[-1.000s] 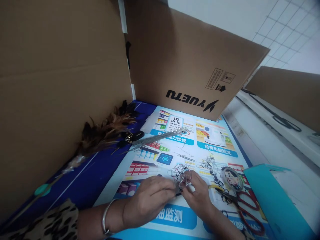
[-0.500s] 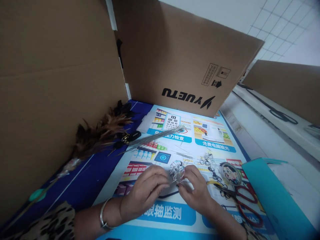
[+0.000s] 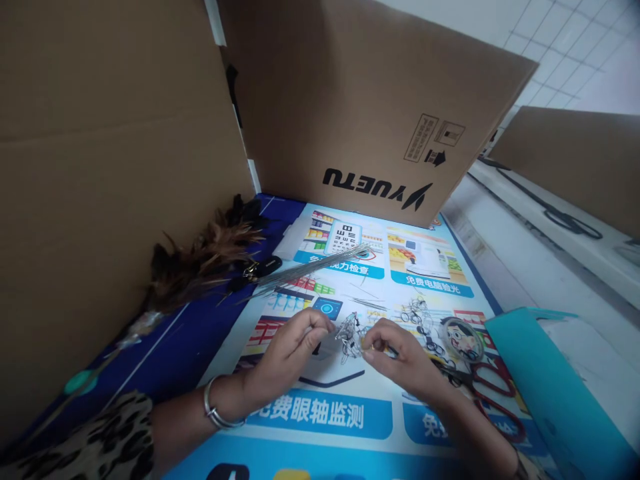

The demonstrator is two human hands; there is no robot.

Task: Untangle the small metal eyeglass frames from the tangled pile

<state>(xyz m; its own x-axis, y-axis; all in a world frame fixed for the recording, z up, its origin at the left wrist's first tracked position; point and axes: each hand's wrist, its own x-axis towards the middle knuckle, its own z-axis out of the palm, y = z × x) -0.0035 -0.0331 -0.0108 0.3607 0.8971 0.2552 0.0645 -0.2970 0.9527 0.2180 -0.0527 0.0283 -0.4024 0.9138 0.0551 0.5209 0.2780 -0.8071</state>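
A small tangled piece of bent silver wire (image 3: 351, 337) is held up between my two hands, over the printed sheet. At its left side, my left hand (image 3: 299, 339) pinches its edge between thumb and forefinger. My right hand (image 3: 397, 353) is curled, with thumb and forefinger tips pressed together at the piece's right side. Exactly how the right fingertips grip it is too small to make out. Beyond the hands lies a bundle of thin straight wires (image 3: 320, 264), with a few loose wires (image 3: 367, 301) nearer. Several small wire loops (image 3: 417, 313) lie to the right.
Red-handled scissors (image 3: 495, 383) lie right, partly behind my right forearm, by a round tin with a cartoon face (image 3: 461, 339). A teal box (image 3: 555, 380) stands at far right. Brown feathers (image 3: 205, 250) and a black key fob (image 3: 267, 267) lie left. Cardboard walls (image 3: 370, 100) enclose the back and left.
The wire piece has turned and looks less round now. My left hand has shifted slightly up to its edge; my right hand has curled more. The view has tilted slightly.
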